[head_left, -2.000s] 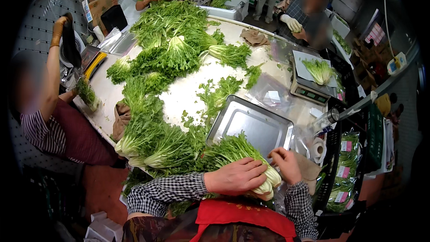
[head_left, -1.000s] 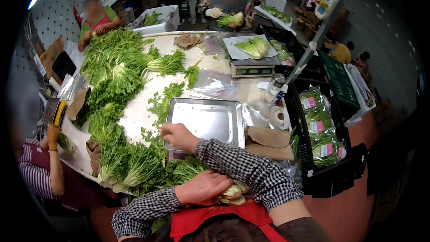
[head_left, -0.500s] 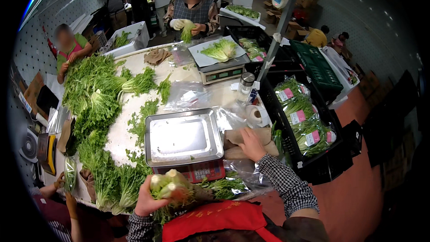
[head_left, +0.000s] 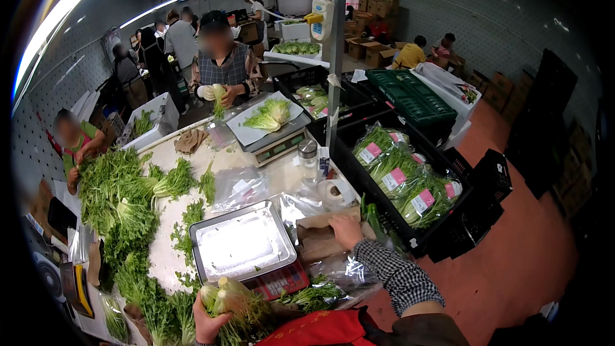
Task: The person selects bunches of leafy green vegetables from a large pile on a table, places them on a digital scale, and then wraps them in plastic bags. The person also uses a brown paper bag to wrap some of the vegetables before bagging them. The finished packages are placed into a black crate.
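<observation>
Close to my body, my left hand [head_left: 208,319] grips a bunch of leafy greens [head_left: 242,307], its pale white-green stem ends pointing up. A steel tray [head_left: 243,243] sits on the red scale [head_left: 282,280], just beyond that bunch, with a few leaf scraps in it. Right of the tray lies a folded brown cloth [head_left: 316,238]. My right hand [head_left: 346,230] has its fingers closed over the cloth's right part; the fingertips are partly hidden. Trimmed green sprigs [head_left: 311,296] and clear plastic bags [head_left: 349,275] lie between the scale and my right forearm.
Heaped greens [head_left: 122,218] cover the table's left side. Across it, a co-worker [head_left: 221,64] handles greens beside a second scale [head_left: 275,144] with a head of greens. A glass jar [head_left: 307,157] and tape roll [head_left: 333,192] stand near a metal post [head_left: 335,83]. A black crate [head_left: 384,218] holds bagged greens.
My view has tilted up and turned right, so the scene sits lower and further left. My right hand's fingers have curled from lying flat on the cloth. The left still holds its bunch.
</observation>
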Motion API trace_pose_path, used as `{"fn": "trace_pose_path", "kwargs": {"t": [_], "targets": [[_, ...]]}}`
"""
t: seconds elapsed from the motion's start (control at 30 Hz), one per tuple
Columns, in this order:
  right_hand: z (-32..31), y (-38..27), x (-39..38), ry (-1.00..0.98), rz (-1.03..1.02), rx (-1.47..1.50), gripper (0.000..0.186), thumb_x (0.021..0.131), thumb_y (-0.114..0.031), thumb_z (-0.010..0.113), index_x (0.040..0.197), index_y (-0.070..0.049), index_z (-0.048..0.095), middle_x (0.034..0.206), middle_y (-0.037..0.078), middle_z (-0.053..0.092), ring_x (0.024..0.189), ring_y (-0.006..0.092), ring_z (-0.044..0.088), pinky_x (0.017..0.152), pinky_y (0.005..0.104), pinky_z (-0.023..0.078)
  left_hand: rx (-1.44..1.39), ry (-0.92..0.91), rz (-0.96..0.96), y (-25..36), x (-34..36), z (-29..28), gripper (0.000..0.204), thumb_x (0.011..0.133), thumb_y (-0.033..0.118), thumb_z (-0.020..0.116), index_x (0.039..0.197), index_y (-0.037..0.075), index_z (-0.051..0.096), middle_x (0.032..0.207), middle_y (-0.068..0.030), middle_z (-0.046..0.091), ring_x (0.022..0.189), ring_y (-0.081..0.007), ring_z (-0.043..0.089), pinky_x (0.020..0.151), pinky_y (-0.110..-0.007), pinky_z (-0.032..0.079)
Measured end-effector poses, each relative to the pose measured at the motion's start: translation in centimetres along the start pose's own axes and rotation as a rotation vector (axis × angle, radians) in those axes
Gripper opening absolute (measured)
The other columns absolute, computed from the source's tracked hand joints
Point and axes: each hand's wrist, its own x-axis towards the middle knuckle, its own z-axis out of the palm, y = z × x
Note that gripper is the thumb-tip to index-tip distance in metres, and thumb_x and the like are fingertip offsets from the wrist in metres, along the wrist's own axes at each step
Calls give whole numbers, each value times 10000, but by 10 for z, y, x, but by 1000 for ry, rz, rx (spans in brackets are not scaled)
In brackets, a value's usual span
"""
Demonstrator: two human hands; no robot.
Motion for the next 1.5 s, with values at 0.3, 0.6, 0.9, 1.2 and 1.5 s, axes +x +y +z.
{"fn": "trace_pose_path", "kwargs": {"t": [0.3,0.6,0.9,1.2,1.5], "targets": [[-206,-108,102,126,-178,88,127,830,-56,513,917,-45,606,825,125,657,762,346,658,649,456,519,-144,-6,-150,-61,-12,-44,741,785,19,746,1431,13,383,1216,-123,609,1054,-220,631,876,-328,542],[-270,-213,196,186,-352,408,163,863,-56,575,974,14,673,867,202,680,798,373,672,697,395,530,-217,326,-15,-18,-28,-61,706,635,97,660,1298,-45,465,1107,-109,621,933,-202,644,832,-311,538],[-178,-197,278,-10,15,822,224,893,-125,539,906,80,627,690,154,604,648,180,571,634,355,457,-454,494,131,-18,-60,-112,637,698,171,605,1281,-59,493,1083,-130,651,903,-234,673,801,-342,566],[39,-87,158,-126,677,1211,222,944,-57,505,1038,78,654,890,115,696,733,194,665,634,345,537,-695,454,364,-12,-76,-133,582,794,189,604,1304,-63,484,1083,-170,655,931,-252,688,806,-388,600],[30,-105,73,-103,872,1419,220,970,-63,486,1083,37,645,963,95,695,814,187,672,719,327,540,-928,-173,120,-6,37,-98,538,862,191,584,1326,-61,480,1084,-192,654,946,-247,690,824,-420,617]]}}
